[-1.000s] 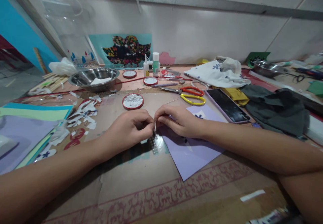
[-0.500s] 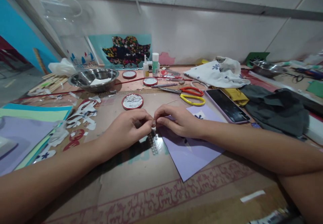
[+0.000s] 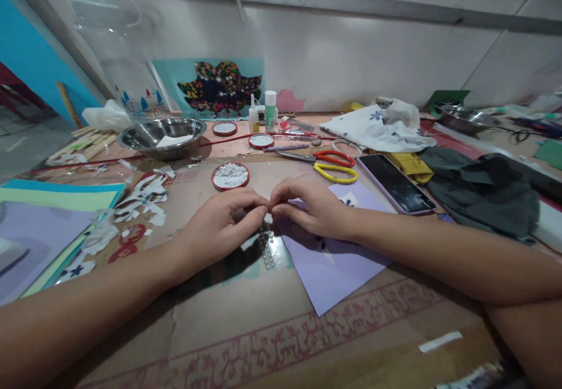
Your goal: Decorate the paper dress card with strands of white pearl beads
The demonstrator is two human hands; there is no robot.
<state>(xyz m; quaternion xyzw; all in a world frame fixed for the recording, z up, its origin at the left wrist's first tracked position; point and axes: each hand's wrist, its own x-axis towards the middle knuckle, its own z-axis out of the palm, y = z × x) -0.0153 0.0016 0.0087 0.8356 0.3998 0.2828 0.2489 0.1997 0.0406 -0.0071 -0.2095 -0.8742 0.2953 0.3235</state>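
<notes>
My left hand (image 3: 228,219) and my right hand (image 3: 314,207) meet over the cardboard. Thumb and forefinger of each are pinched together, and the tips nearly touch. Whatever lies between them is too small to make out. Just below the fingertips is a clear strip with rows of round pearl-like beads (image 3: 267,251). Under my right hand lies a sheet of purple paper (image 3: 322,281) bearing white pieces with dark blue flowers. Beyond my left hand stands a red-rimmed lid (image 3: 230,176) full of small white pieces.
Scissors (image 3: 336,172) with red and yellow handles and a phone (image 3: 397,184) lie to the right. A steel bowl (image 3: 162,137), glue stick (image 3: 270,111) and glue bottle (image 3: 253,116) stand behind. Coloured paper sheets (image 3: 48,219) and fabric scraps (image 3: 144,199) are at left.
My fingertips have come slightly closer together, and the small light gap between them has closed. Otherwise the hands and objects stay where they were.
</notes>
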